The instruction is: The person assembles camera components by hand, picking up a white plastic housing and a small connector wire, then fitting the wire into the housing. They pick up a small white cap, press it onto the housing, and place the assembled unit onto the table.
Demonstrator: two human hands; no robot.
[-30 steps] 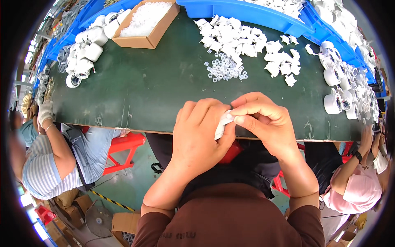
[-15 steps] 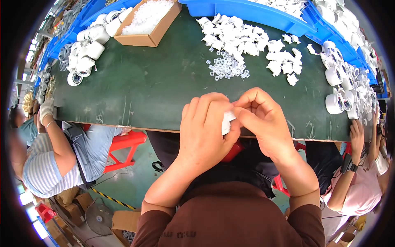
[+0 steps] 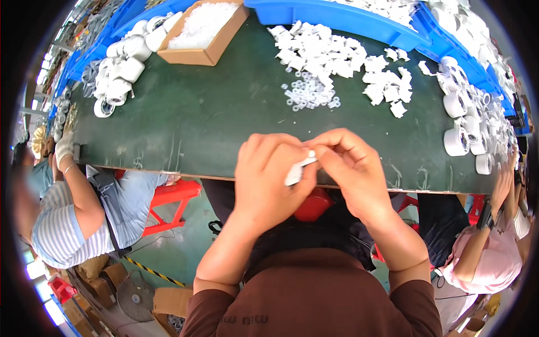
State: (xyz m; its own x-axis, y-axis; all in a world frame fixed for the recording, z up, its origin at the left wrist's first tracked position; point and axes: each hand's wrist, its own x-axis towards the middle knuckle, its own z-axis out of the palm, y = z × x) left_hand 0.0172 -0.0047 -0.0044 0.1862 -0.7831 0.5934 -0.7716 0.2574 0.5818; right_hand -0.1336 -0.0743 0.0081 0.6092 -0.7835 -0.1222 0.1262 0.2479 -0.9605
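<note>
My left hand (image 3: 266,177) is closed around a small white plastic part (image 3: 294,173), whose lower portion shows between thumb and fingers. My right hand (image 3: 356,171) pinches with thumb and forefinger at the part's upper end. Whatever those right fingertips grip is too small and covered to make out. Both hands are over the near edge of the dark green table (image 3: 224,112), fingertips nearly touching. Beyond them lie a small heap of clear, short plastic rings (image 3: 311,92) and a larger pile of white plastic pieces (image 3: 320,48).
A cardboard box (image 3: 210,56) of translucent pieces stands at the far left. Blue bins (image 3: 337,19) line the back. White round housings lie in piles at left (image 3: 118,73) and right (image 3: 456,141). People sit on both sides, a gloved hand (image 3: 64,147) at left.
Both my hands have shifted slightly left, with the left fingers lower. A small white tip now shows by the fingertips. The hand of the person at right has moved.
</note>
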